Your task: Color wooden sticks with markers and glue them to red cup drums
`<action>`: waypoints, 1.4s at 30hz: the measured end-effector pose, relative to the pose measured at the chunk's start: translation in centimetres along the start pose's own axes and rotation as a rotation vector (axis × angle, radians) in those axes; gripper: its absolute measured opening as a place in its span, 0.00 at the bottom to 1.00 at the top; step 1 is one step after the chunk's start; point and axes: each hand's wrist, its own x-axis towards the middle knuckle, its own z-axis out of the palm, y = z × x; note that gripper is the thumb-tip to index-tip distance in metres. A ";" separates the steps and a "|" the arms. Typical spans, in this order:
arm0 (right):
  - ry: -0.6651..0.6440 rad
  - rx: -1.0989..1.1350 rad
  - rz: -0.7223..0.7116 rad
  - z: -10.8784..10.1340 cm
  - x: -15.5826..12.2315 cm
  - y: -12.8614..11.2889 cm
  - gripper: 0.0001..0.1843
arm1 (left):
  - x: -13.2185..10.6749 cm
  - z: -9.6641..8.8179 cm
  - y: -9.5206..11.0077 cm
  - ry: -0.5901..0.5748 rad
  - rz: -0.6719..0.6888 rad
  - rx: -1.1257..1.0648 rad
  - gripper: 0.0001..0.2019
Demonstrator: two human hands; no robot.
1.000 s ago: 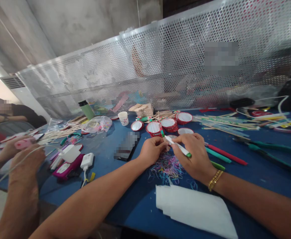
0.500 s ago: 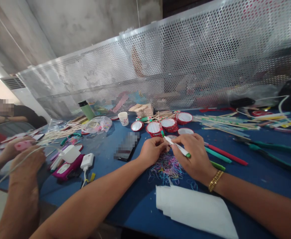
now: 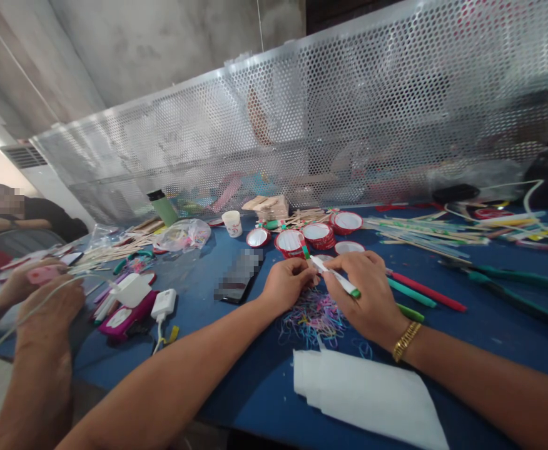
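Note:
My right hand (image 3: 368, 297), with a gold bracelet on its wrist, is closed around a white marker (image 3: 341, 282) with green ends. The marker slants up and to the left, towards the red-rimmed rolls. My left hand (image 3: 289, 282) is pinched closed against the marker's far half; whatever lies between its fingertips is hidden. Below both hands spreads a tangled heap of thin coloured rubber bands (image 3: 318, 317). In front of the heap lies a white folded sheet (image 3: 368, 394).
Red rolls of tape (image 3: 318, 236) stand behind my hands. A phone (image 3: 239, 275) and a paper cup (image 3: 231, 223) are to the left, pliers (image 3: 513, 281) and coloured pens (image 3: 426, 290) to the right. Another person's hands (image 3: 51, 306) hold something pink at far left. A perforated metal screen (image 3: 208, 137) borders the table.
Almost nothing differs. Both my hands keep their place on the marker, and the other person's hands at the left have shifted very slightly.

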 end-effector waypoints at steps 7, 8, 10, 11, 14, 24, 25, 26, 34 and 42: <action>-0.007 -0.022 0.002 0.0 0.0 0.0 0.05 | 0.0 0.0 0.0 0.011 0.003 0.017 0.17; -0.001 -0.021 0.004 0.0 0.0 0.0 0.05 | 0.0 0.0 0.0 0.007 0.002 0.012 0.17; -0.009 -0.009 -0.003 0.0 0.0 0.0 0.05 | 0.0 0.0 0.0 0.006 0.004 -0.005 0.17; -0.020 -0.002 -0.007 0.0 0.0 0.0 0.05 | 0.0 0.0 0.0 0.007 0.007 -0.012 0.17; -0.029 -0.001 -0.002 0.0 0.0 0.1 0.05 | 0.0 0.0 -0.1 0.011 0.012 -0.005 0.16; -0.011 -0.027 -0.036 0.1 0.1 0.1 0.05 | 0.2 -0.1 -0.5 0.004 0.014 -0.015 0.14; -0.007 -0.031 -0.026 0.1 0.0 0.2 0.05 | 0.2 -0.1 -0.5 0.003 0.014 -0.016 0.14; 0.001 -0.035 -0.015 0.1 0.0 0.2 0.05 | 0.2 -0.1 -0.5 0.004 0.013 -0.015 0.14; -0.017 -0.014 -0.040 0.1 0.0 0.1 0.05 | 0.1 -0.1 -0.4 0.000 0.012 -0.006 0.14; -0.001 -0.018 -0.049 0.0 0.1 -0.1 0.04 | 0.1 0.0 0.0 0.001 -0.004 -0.043 0.15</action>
